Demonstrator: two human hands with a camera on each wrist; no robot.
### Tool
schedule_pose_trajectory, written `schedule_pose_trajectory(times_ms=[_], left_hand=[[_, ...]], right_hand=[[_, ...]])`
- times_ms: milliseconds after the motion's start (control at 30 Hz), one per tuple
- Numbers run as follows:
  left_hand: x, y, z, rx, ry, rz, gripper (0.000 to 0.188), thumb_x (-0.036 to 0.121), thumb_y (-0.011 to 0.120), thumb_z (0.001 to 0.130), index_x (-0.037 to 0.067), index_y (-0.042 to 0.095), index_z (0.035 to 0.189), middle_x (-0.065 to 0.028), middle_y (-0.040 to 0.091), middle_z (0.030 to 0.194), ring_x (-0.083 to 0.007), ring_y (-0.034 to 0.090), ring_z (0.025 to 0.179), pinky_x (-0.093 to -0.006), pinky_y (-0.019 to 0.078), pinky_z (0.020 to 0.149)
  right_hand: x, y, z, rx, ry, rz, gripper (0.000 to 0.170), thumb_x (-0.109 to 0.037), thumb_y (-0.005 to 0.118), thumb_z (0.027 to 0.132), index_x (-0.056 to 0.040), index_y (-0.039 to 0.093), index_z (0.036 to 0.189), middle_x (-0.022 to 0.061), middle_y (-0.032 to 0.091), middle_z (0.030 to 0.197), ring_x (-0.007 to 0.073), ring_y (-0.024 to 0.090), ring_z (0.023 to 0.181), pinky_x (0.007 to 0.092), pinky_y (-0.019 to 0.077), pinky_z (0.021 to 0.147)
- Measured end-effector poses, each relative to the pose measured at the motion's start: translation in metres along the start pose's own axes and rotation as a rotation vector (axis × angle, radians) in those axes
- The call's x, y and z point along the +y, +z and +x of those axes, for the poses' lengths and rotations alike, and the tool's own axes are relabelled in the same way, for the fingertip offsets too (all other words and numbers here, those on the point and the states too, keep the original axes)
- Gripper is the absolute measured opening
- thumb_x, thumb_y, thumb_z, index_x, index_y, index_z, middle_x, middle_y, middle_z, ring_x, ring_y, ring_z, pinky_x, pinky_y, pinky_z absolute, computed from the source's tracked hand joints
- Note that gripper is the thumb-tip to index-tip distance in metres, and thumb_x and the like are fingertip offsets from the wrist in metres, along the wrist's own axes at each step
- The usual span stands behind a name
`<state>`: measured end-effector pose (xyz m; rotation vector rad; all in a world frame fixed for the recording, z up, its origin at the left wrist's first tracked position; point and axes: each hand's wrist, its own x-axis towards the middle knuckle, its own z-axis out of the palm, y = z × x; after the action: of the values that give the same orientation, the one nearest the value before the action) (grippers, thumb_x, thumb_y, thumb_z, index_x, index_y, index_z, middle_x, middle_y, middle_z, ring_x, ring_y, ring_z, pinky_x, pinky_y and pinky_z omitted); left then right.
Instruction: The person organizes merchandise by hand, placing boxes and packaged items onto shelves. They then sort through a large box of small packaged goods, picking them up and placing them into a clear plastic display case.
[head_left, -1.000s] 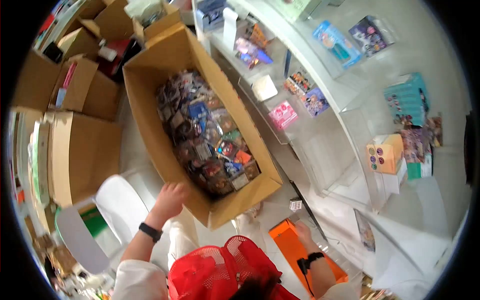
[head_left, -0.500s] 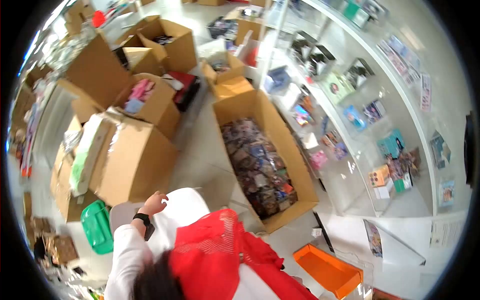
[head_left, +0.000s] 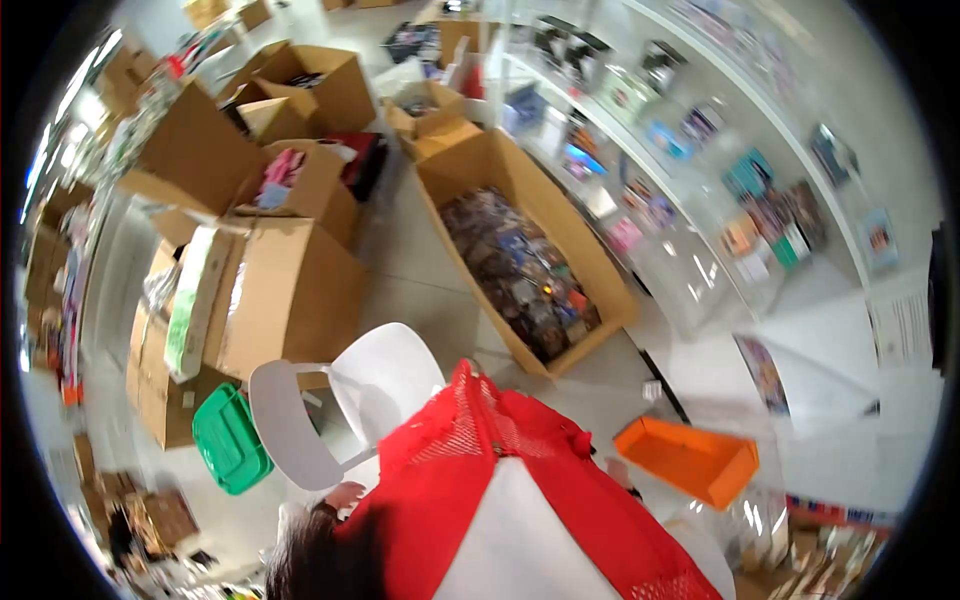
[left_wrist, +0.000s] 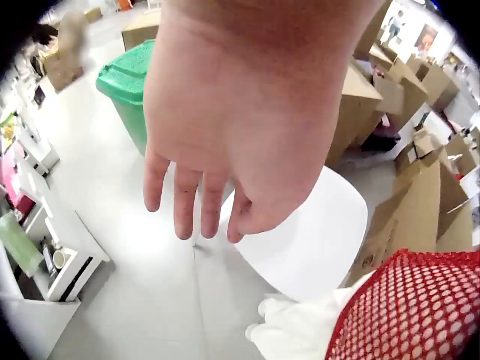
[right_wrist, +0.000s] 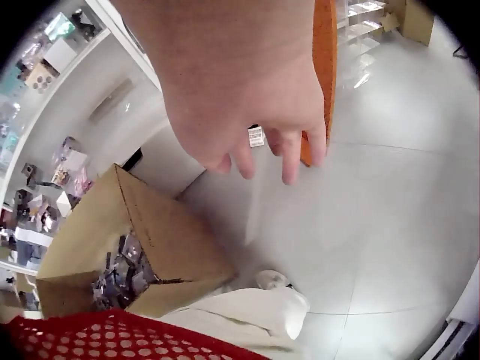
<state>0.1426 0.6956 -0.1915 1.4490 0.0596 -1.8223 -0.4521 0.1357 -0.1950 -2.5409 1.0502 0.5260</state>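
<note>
My left hand hangs with relaxed, spread fingers over the white chair in the left wrist view, holding nothing. In the head view it shows low beside the red mesh vest, near the chair. My right hand, empty with loosely hanging fingers, is above the floor beside the orange tray; the head view shows little of that hand, left of the tray. A long cardboard box holds many small wrapped packets.
Glass shelves with small boxes stand at the right. Several cartons fill the left side, a green lidded bin by them. The chair stands between the cartons and my body.
My right hand has left the orange tray it was at a second ago. My left hand has moved back toward my body. The head view has shifted, showing more cartons and the whole chair.
</note>
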Motion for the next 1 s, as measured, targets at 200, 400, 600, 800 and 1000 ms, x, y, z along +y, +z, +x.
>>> schedule_pose_trajectory(times_ms=[200,400,600,800,1000], left_hand=[[0.027,0.043,0.027,0.356,0.191,0.642,0.029,0.020,0.052,0.077,0.000,0.057,0.098,-0.0070,0.061,0.090,-0.0201,0.058,0.082,-0.0291,0.0459,0.074],[0.175,0.084,-0.016,0.552,0.184,0.780,0.026,0.013,0.047,0.076,0.001,0.059,0.096,-0.0102,0.062,0.082,-0.0160,0.058,0.076,-0.0285,0.0455,0.066],[0.223,0.011,0.005,0.442,0.213,0.888,0.023,0.011,0.047,0.078,0.002,0.059,0.096,-0.0097,0.062,0.084,-0.0164,0.058,0.078,-0.0282,0.0463,0.067],[0.311,-0.091,0.060,0.214,0.271,1.257,0.020,0.010,0.047,0.080,0.003,0.059,0.095,-0.0092,0.062,0.087,-0.0167,0.059,0.079,-0.0278,0.0471,0.067],[0.505,-0.116,0.101,0.179,0.373,0.854,0.016,0.007,0.048,0.080,0.003,0.059,0.092,-0.0082,0.062,0.083,-0.0165,0.059,0.077,-0.0278,0.0476,0.064]], right_hand=[[-0.039,-0.036,0.004,0.229,0.575,0.921,0.007,-0.008,0.056,0.067,-0.0051,0.053,0.073,0.0146,0.056,0.075,0.0308,0.055,0.069,0.0407,0.0435,0.058],[-0.038,0.009,0.014,0.223,0.399,0.641,0.013,-0.011,0.063,0.065,-0.0057,0.054,0.073,0.0137,0.057,0.075,0.0305,0.056,0.075,0.0397,0.0449,0.064],[-0.108,0.009,-0.012,0.167,1.000,1.329,0.019,-0.017,0.060,0.070,-0.0066,0.053,0.083,0.0083,0.059,0.081,0.0246,0.057,0.078,0.0390,0.0451,0.067],[-0.224,-0.052,0.010,0.277,1.500,1.697,0.031,-0.024,0.048,0.081,-0.0088,0.049,0.107,0.0060,0.054,0.092,0.0209,0.057,0.075,0.0402,0.0415,0.060],[-0.297,-0.066,0.055,0.351,1.421,1.790,0.034,-0.026,0.048,0.080,-0.0091,0.050,0.109,0.0041,0.055,0.093,0.0203,0.056,0.076,0.0377,0.0398,0.060]])
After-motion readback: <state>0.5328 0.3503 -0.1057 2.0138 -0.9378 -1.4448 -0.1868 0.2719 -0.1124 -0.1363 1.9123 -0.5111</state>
